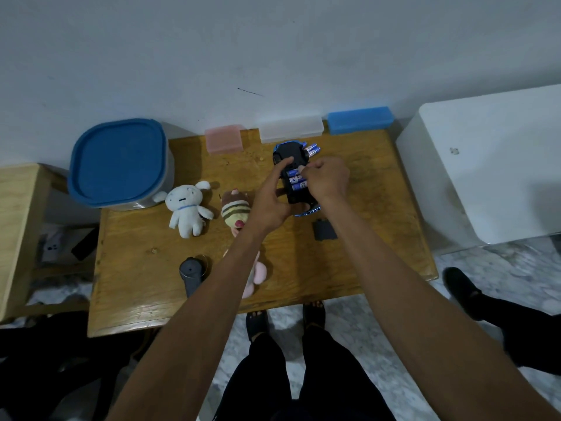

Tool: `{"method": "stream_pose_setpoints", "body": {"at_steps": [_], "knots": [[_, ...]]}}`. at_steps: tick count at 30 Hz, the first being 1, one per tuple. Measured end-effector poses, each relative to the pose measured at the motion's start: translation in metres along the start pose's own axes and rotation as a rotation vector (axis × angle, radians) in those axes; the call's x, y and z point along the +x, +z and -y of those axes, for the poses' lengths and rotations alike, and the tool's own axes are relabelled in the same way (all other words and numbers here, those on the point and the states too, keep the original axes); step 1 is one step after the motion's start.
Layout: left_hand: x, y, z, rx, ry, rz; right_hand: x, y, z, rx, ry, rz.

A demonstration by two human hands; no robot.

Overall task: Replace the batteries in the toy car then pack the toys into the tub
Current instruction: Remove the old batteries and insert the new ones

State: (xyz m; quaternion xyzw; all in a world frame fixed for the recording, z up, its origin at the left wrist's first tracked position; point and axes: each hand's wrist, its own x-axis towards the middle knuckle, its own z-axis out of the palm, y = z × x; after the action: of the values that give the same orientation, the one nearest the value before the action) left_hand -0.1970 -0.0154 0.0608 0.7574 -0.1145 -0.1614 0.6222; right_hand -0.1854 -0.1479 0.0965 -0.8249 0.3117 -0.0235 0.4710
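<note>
Wooden table [349,268], left hand [271,205] holding toy car [291,177], right hand [329,177] pinching battery [294,172]

Dim, soft indoor light — wide-angle bending at the edges.

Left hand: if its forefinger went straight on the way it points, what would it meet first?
The left hand points up-right along the upturned toy car. Its fingertip already lies on the car's black underside, beside the batteries; beyond that, probably the loose batteries, though depth is unclear.

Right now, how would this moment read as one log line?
stage: battery swap | left hand: holds toy car | right hand: pinches battery in bay | tub: lidded
</note>
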Motion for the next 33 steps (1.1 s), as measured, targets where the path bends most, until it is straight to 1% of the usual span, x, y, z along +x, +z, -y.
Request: {"method": "stream_pose_setpoints", "body": {"at_steps": [6,10,13,15,17,20,22,28,33], "knots": [[0.003,-0.003,-0.001,-0.020,-0.023,-0.001,-0.007,0.000,0.002,0.172,0.021,-0.038],[0.004,-0.002,-0.001,-0.041,-0.040,-0.009,-0.013,-0.001,0.005,0.205,-0.061,-0.054],[0.004,-0.003,-0.003,-0.056,-0.055,-0.004,-0.016,-0.003,0.006,0.310,-0.117,-0.078],[0.004,-0.004,-0.004,-0.074,-0.076,0.003,-0.014,-0.009,0.007,0.339,-0.162,-0.075],[0.005,-0.005,-0.005,-0.078,-0.079,0.011,-0.009,-0.016,0.009,0.247,-0.237,0.005],[0.005,-0.008,-0.005,-0.050,-0.049,0.016,-0.003,-0.022,0.009,-0.050,-0.358,0.190],[0.005,-0.009,-0.006,-0.028,-0.037,0.023,-0.001,-0.022,0.007,-0.181,-0.386,0.253],[0.005,-0.009,-0.011,0.044,-0.009,0.027,-0.004,-0.024,0.010,-0.269,-0.410,0.244],[0.004,-0.008,-0.013,0.059,-0.006,0.032,-0.006,-0.023,0.015,-0.357,-0.432,0.235]]}}
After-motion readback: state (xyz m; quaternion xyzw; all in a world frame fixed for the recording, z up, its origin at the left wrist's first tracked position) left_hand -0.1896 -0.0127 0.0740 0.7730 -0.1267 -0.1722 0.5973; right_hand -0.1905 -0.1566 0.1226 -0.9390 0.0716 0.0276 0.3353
